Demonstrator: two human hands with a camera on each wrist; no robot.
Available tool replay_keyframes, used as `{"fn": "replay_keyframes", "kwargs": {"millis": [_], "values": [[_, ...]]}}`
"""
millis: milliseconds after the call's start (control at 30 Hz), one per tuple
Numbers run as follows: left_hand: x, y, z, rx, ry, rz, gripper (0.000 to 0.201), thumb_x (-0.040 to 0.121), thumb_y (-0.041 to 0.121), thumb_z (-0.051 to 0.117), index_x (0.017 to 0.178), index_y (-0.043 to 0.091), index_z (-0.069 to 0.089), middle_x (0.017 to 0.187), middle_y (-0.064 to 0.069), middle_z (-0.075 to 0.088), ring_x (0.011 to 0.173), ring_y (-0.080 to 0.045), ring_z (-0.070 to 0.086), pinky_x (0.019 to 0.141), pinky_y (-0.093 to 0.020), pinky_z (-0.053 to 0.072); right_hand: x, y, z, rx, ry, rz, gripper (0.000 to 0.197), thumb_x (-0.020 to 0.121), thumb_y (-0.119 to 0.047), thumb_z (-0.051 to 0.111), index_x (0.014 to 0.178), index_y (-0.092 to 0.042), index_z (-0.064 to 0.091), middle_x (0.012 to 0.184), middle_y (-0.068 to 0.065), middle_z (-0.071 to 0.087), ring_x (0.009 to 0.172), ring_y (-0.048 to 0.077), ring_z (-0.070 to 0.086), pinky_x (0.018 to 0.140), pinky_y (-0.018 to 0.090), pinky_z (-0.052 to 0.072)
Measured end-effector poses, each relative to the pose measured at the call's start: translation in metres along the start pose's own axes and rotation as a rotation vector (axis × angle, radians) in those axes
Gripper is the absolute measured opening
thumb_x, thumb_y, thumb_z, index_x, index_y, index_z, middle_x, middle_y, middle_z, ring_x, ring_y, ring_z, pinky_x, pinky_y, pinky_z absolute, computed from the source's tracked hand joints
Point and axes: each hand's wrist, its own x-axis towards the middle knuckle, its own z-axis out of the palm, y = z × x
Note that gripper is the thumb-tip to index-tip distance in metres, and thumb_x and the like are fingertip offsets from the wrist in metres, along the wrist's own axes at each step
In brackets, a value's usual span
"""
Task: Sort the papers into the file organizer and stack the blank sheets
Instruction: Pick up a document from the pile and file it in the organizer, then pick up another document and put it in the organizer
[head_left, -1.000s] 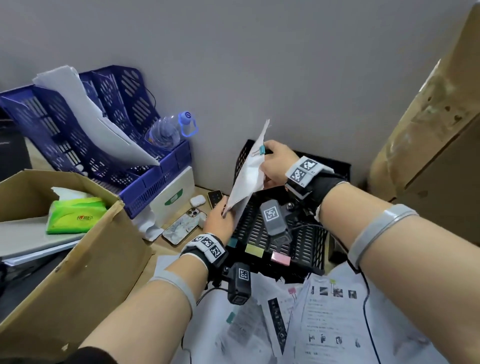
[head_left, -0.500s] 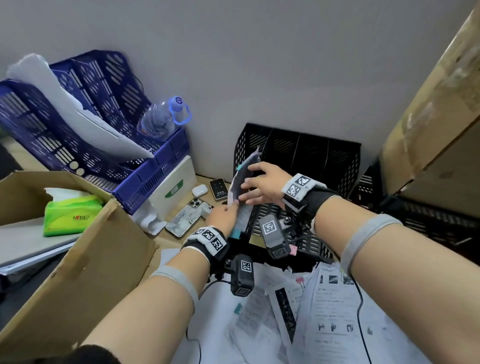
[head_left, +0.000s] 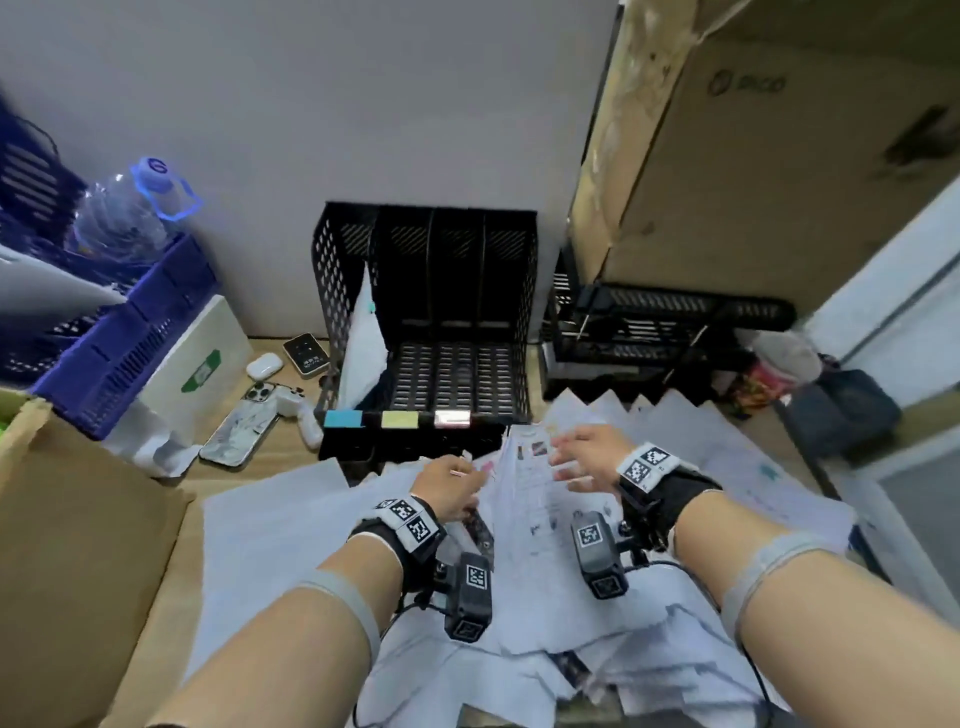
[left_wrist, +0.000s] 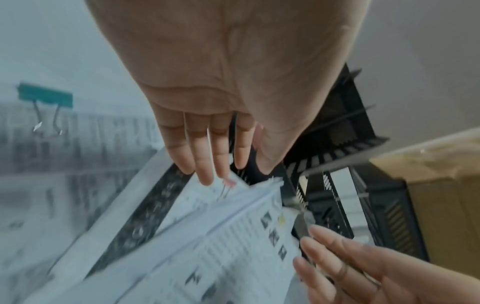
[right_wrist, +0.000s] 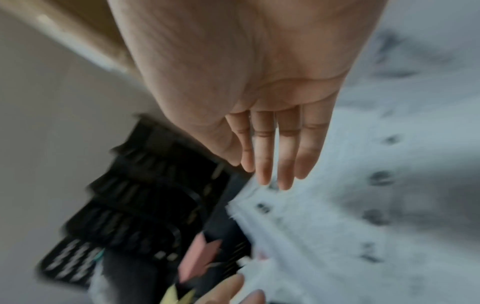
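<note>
While both of your hands were over the loose pile of papers (head_left: 545, 525) in front of the black file organizer (head_left: 431, 312), neither had taken a sheet. Your left hand (head_left: 449, 486) had its fingers straight, and their tips were just beside a small pink clip (left_wrist: 230, 183) on a printed sheet. Your right hand (head_left: 587, 460) was also spread and relaxed, holding nothing, with its fingertips near the top edge of the printed page (left_wrist: 233, 236).

One clipped bundle (head_left: 363, 353) stood already in the leftmost slot, above the blue label (head_left: 343, 419); the slots behind the yellow label (head_left: 400, 419) and the pink label (head_left: 452, 418) looked empty.

To do this step well, I think you needed to take one bundle only, by its clipped corner, and support the far edge with the other hand so the pages did not bend. It was probably wise to check the clip colour against the labels before lifting, because the pile was mixed and overlapping.
</note>
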Motion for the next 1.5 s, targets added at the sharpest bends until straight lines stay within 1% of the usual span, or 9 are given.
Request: {"fn": "replay_keyframes", "kwargs": {"millis": [167,333,467,633,867,967,1067,1300,1500], "values": [[0.001,-0.007,0.042,0.257,-0.002,0.039,0.066,0.086,0.029,0.073,0.141,0.010,0.043,0.147,-0.005,0.049,0.120,-0.027,0.059,0.090,-0.028,0.047,-0.013,0.066,-0.040,-0.106,0.116,0.093,0.017,0.093,-0.012,0.057,0.109,-0.010,0.065,0.106,0.008,0.058,0.095,0.022,0.054,0.083,0.037,0.050],[0.006,-0.007,0.060,0.308,0.045,0.048,0.073,0.084,0.029,0.074,0.146,0.013,0.038,0.139,-0.003,0.057,0.122,-0.028,0.059,0.107,-0.039,0.045,-0.025,0.093,-0.052,-0.162,0.158,0.118,0.040,0.094,-0.015,0.058,0.133,-0.007,0.055,0.140,0.007,0.050,0.127,0.026,0.047,0.099,0.038,0.046],[0.008,-0.007,0.069,0.299,0.127,0.051,0.070,0.086,0.024,0.073,0.146,0.010,0.040,0.144,-0.006,0.053,0.126,-0.029,0.056,0.108,-0.037,0.044,-0.020,0.103,-0.056,-0.158,0.149,0.130,0.038,0.093,-0.016,0.059,0.130,-0.011,0.056,0.136,0.008,0.051,0.118,0.025,0.051,0.100,0.044,0.050],[0.005,-0.010,0.073,0.240,0.156,0.058,0.026,0.089,0.020,0.068,0.114,0.015,0.067,0.113,-0.004,0.072,0.092,-0.027,0.067,0.090,-0.038,0.056,-0.006,0.102,-0.065,-0.170,0.159,0.062,0.037,0.090,-0.014,0.060,0.127,-0.010,0.056,0.129,0.010,0.056,0.103,0.022,0.054,0.096,0.042,0.049],[-0.019,-0.028,0.037,0.106,0.110,0.001,0.018,0.087,0.025,0.066,0.099,0.014,0.074,0.095,-0.013,0.074,0.075,-0.027,0.066,0.073,-0.036,0.059,0.014,0.077,-0.057,-0.152,0.185,-0.017,0.056,0.088,-0.008,0.060,0.140,-0.012,0.040,0.137,0.016,0.051,0.117,0.032,0.055,0.101,0.036,0.044],[-0.028,-0.042,0.017,0.009,0.067,-0.065,0.017,0.088,0.022,0.065,0.099,0.014,0.075,0.104,-0.016,0.076,0.097,-0.037,0.071,0.092,-0.055,0.056,0.017,0.067,-0.036,-0.195,0.061,-0.030,0.055,0.087,-0.010,0.061,0.138,-0.010,0.042,0.125,0.016,0.060,0.097,0.027,0.058,0.083,0.032,0.047],[-0.048,-0.040,0.006,-0.068,0.060,-0.101,0.021,0.098,0.011,0.054,0.112,0.005,0.069,0.112,-0.017,0.073,0.108,-0.037,0.068,0.097,-0.051,0.054,0.010,0.057,-0.015,-0.287,-0.035,-0.058,0.036,0.086,-0.007,0.058,0.122,0.000,0.058,0.112,0.019,0.066,0.085,0.028,0.061,0.070,0.030,0.051],[-0.077,-0.048,-0.017,-0.227,0.124,-0.106,0.022,0.093,0.003,0.060,0.111,0.015,0.066,0.104,-0.010,0.075,0.085,-0.024,0.072,0.060,-0.032,0.058,0.000,0.046,0.018,-0.358,-0.047,-0.181,0.030,0.086,-0.005,0.049,0.110,0.007,0.062,0.115,0.023,0.067,0.105,0.037,0.063,0.086,0.036,0.052],[-0.095,-0.062,-0.038,-0.220,0.140,-0.052,0.017,0.090,0.013,0.069,0.107,0.012,0.072,0.106,-0.010,0.076,0.095,-0.028,0.073,0.080,-0.040,0.061,-0.010,0.027,0.045,-0.232,-0.020,-0.270,0.022,0.085,-0.006,0.051,0.101,-0.005,0.066,0.107,0.019,0.070,0.101,0.037,0.065,0.093,0.051,0.053]]}}
